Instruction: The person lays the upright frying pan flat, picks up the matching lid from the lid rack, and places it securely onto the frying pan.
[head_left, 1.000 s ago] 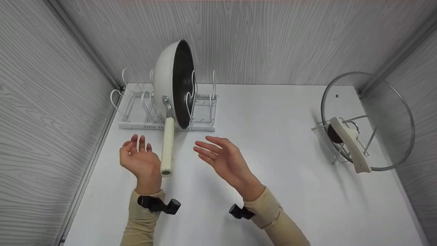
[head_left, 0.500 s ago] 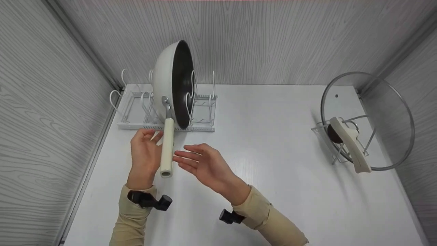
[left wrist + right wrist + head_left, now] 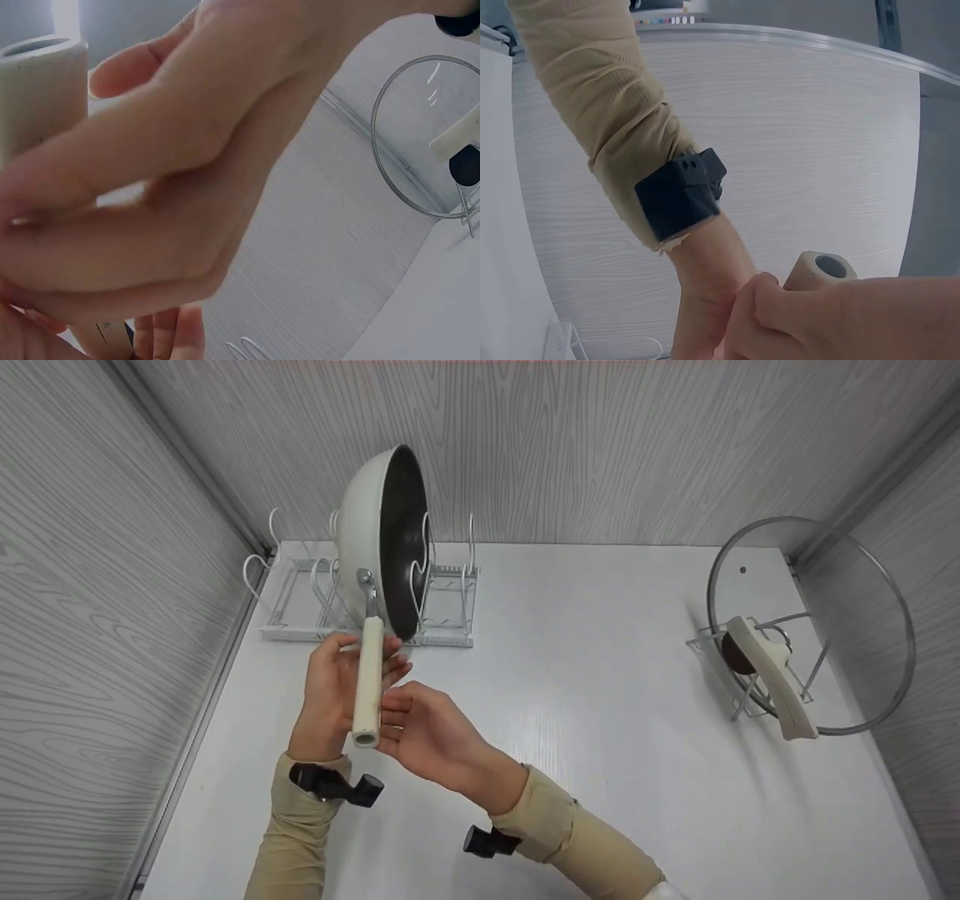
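Observation:
A white wok [image 3: 361,521] with a dark inside stands on its edge in a white wire rack [image 3: 446,641]. Its cream handle [image 3: 367,682] points toward me. Under the handle lies my left hand [image 3: 322,697], palm up, thumb on the left side and loosely bent fingers showing past the right side. My right hand [image 3: 439,735] comes from the right, its fingers reaching behind the handle's lower half. The left wrist view shows the handle's hollow end [image 3: 41,82] right beside the right hand [image 3: 180,135]. Parts of both hands' fingers are hidden by the handle.
At the right, a glass lid [image 3: 847,585] with a cream handle leans upright in a small wire stand [image 3: 739,709]. Wood-grain panels [image 3: 570,450] enclose the white table [image 3: 600,660] at the back and both sides.
Both hands have closed in on the handle from either side. The left moved right and its fingers passed beneath it; the right moved left until its fingers reached it. The wok stays in the rack.

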`<state>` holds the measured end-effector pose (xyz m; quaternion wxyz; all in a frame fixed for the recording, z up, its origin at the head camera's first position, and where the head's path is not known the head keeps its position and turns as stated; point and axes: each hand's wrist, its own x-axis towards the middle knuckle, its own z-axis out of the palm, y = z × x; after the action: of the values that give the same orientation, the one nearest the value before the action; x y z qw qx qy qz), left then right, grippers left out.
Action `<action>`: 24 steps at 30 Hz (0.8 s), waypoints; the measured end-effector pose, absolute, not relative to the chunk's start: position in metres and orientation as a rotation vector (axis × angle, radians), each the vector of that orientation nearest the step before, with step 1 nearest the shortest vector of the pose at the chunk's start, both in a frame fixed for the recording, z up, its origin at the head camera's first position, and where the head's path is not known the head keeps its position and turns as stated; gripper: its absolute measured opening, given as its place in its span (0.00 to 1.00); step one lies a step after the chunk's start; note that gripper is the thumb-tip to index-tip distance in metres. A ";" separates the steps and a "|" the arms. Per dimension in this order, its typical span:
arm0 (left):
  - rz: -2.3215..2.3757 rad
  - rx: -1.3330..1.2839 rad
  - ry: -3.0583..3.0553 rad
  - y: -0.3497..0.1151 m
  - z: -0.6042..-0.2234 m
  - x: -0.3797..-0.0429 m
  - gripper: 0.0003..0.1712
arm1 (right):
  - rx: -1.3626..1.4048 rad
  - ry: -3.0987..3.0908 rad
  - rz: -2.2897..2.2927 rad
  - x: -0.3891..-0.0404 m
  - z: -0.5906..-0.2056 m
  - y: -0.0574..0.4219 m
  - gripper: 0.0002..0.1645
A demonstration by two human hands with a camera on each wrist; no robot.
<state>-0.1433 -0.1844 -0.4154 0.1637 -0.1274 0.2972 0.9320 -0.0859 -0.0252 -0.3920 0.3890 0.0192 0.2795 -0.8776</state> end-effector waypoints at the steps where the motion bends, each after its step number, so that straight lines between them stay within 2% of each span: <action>1: 2.656 -0.344 0.831 -0.185 -0.417 -0.145 0.27 | 0.051 0.699 -2.234 -0.086 -0.392 -0.027 0.14; 4: 2.650 -0.274 0.733 -0.189 -0.421 -0.151 0.27 | 0.091 0.658 -2.258 -0.087 -0.391 -0.034 0.18; 9: 2.635 -0.237 0.539 -0.193 -0.427 -0.157 0.24 | 0.164 0.606 -2.303 -0.088 -0.390 -0.047 0.33; 12: 2.630 -0.254 0.510 -0.195 -0.428 -0.159 0.21 | 0.215 0.582 -2.324 -0.087 -0.391 -0.055 0.36; 14: 2.623 -0.245 0.519 -0.195 -0.429 -0.161 0.19 | 0.237 0.576 -2.339 -0.087 -0.392 -0.061 0.34; 20: 2.568 -0.139 0.521 -0.192 -0.434 -0.171 0.19 | 0.274 0.567 -2.345 -0.089 -0.395 -0.073 0.14; 24: 2.531 -0.078 0.495 -0.191 -0.435 -0.175 0.17 | 0.303 0.523 -2.324 -0.092 -0.396 -0.077 0.08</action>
<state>-0.1750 -0.1913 -0.4350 0.2769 -0.0291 0.1842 0.9426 -0.0916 -0.0771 -0.3956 0.3616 0.1178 0.2031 -0.9023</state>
